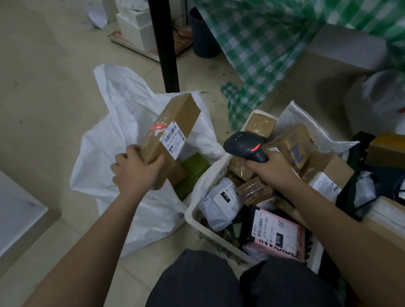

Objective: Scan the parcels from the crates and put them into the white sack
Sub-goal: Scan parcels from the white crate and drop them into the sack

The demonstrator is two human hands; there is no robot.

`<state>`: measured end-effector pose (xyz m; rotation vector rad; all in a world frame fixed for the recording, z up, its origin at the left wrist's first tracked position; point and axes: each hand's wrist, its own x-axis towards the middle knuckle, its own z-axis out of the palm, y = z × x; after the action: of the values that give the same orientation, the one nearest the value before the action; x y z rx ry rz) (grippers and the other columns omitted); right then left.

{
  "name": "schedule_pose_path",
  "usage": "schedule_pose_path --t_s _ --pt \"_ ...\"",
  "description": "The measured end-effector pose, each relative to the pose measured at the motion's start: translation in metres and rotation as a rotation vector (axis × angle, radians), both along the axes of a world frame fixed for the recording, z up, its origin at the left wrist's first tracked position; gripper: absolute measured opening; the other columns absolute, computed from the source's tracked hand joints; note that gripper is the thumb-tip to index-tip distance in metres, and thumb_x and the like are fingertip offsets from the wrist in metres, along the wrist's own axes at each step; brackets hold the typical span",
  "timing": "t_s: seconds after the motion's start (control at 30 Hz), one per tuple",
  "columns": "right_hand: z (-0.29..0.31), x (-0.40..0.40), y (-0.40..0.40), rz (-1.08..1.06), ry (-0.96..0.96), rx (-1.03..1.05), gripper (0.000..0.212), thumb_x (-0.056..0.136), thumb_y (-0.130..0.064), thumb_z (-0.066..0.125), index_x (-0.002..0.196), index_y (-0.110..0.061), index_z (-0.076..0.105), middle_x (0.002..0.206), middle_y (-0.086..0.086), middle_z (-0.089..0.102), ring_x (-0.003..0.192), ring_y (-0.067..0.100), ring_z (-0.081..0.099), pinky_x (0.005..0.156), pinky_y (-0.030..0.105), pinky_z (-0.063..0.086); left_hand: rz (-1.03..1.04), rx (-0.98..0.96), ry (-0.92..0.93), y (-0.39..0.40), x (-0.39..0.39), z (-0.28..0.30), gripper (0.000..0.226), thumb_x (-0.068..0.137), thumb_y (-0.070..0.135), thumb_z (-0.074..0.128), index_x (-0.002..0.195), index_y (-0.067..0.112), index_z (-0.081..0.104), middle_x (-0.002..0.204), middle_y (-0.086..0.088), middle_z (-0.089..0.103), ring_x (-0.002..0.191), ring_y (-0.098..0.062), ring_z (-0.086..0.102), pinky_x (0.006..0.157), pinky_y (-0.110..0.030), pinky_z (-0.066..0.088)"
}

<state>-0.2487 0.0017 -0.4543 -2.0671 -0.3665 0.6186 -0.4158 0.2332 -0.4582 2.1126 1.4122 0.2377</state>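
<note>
- Head view: my left hand (136, 170) grips the long cardboard box (171, 133), right above the white sack (126, 127), long side pointing away.
- My right hand (270, 168) grips the scanner (245, 145).

Left grip (136, 170) curled, arm outstretched, right grip (270, 168) clenched, both forearms bare

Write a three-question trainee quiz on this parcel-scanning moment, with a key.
1. True or false: the left hand holds a brown cardboard box over the white sack.
2. What does the right hand grip? A) a pen B) a black scanner C) tape
3. Fill in: the pink parcel lies in the white ____.

Key: 1 true; 2 B; 3 crate.
</note>
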Motion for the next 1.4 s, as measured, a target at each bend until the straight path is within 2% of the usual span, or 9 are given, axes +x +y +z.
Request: schedule_pose_path --t_s 0.37,0.53,0.7,0.93,1.07,1.13,1.2,1.27,1.4 --pt "-0.014 0.016 0.073 0.06 -0.018 -0.088 0.017 0.079 -0.029 0.072 0.079 -0.014 0.063 0.078 0.012 0.063 0.075 0.028 0.059 0.069 0.034 0.042 -0.066 0.248 0.246 0.026 -0.051 0.036 0.062 0.075 0.054 0.061 0.123 0.019 0.043 0.121 -0.013 0.044 0.113 -0.036 0.041 0.094 -0.046 0.035" --pt "-0.011 0.004 0.069 0.053 -0.008 -0.117 0.017 0.082 -0.027 0.072 0.078 -0.015 0.06 0.072 0.007 0.059 0.073 0.025 0.056 0.069 0.032 0.04 -0.243 0.315 0.398 0.015 -0.058 0.045 0.06 0.077 0.056 0.059 0.122 0.02 0.046 0.119 -0.012 0.047 0.111 -0.035 0.042 0.093 -0.044 0.036" --pt "-0.01 0.003 0.057 -0.002 -0.013 -0.115 0.019 0.079 -0.029 0.072 0.073 -0.016 0.059 0.075 0.014 0.063 0.075 0.03 0.061 0.069 0.037 0.044 -0.394 0.514 0.538 0.001 -0.025 0.039 0.056 0.082 0.06 0.055 0.12 0.018 0.05 0.116 -0.012 0.05 0.108 -0.033 0.044 0.087 -0.041 0.035" --pt "-0.009 0.026 0.061 0.005 -0.023 -0.115 0.02 0.08 -0.027 0.071 0.072 -0.016 0.056 0.063 0.006 0.054 0.064 0.026 0.054 0.065 0.034 0.042 -0.556 0.559 0.607 0.013 0.073 0.01 0.047 0.089 0.046 0.058 0.125 0.017 0.051 0.124 -0.013 0.049 0.115 -0.032 0.043 0.095 -0.04 0.033" --pt "-0.015 0.044 0.071 0.022 -0.049 -0.059 0.021 0.079 -0.028 0.071 0.078 -0.009 0.061 0.063 0.007 0.054 0.061 0.024 0.051 0.062 0.033 0.04 -0.46 0.5 0.428 0.048 0.098 -0.021 0.054 0.09 0.048 0.055 0.13 0.013 0.044 0.13 -0.017 0.044 0.119 -0.035 0.041 0.1 -0.043 0.033" --pt "-0.018 0.051 0.077 0.025 -0.071 -0.05 0.022 0.081 -0.026 0.071 0.074 -0.008 0.06 0.063 0.008 0.053 0.059 0.022 0.05 0.061 0.031 0.039 -0.438 0.442 0.42 0.062 0.1 -0.04 0.062 0.094 0.05 0.048 0.14 0.012 0.033 0.14 -0.022 0.036 0.129 -0.038 0.034 0.108 -0.047 0.028" --pt "-0.02 0.057 0.081 0.029 -0.077 -0.033 0.021 0.082 -0.026 0.071 0.072 -0.011 0.058 0.062 0.007 0.052 0.058 0.021 0.049 0.06 0.029 0.038 -0.484 0.379 0.626 0.072 0.1 -0.057 0.071 0.098 0.054 0.034 0.15 0.01 0.015 0.155 -0.026 0.015 0.143 -0.041 0.014 0.117 -0.052 0.007" --pt "-0.022 0.061 0.083 0.034 -0.075 -0.021 0.02 0.083 -0.024 0.07 0.072 -0.012 0.058 0.063 0.006 0.053 0.059 0.019 0.049 0.058 0.028 0.037 -0.544 0.414 0.793 0.08 0.1 -0.063 0.074 0.098 0.058 0.027 0.153 0.012 0.007 0.159 -0.022 0.0 0.147 -0.038 -0.004 0.115 -0.053 -0.011" --pt "-0.033 0.059 0.083 0.014 -0.031 0.01 0.018 0.082 -0.023 0.072 0.072 -0.014 0.06 0.064 0.005 0.056 0.061 0.019 0.051 0.061 0.029 0.039 -0.836 0.593 0.961 0.091 0.085 -0.066 0.068 0.095 0.063 0.03 0.151 0.026 0.023 0.16 -0.009 0.016 0.148 -0.03 0.005 0.109 -0.056 -0.02"
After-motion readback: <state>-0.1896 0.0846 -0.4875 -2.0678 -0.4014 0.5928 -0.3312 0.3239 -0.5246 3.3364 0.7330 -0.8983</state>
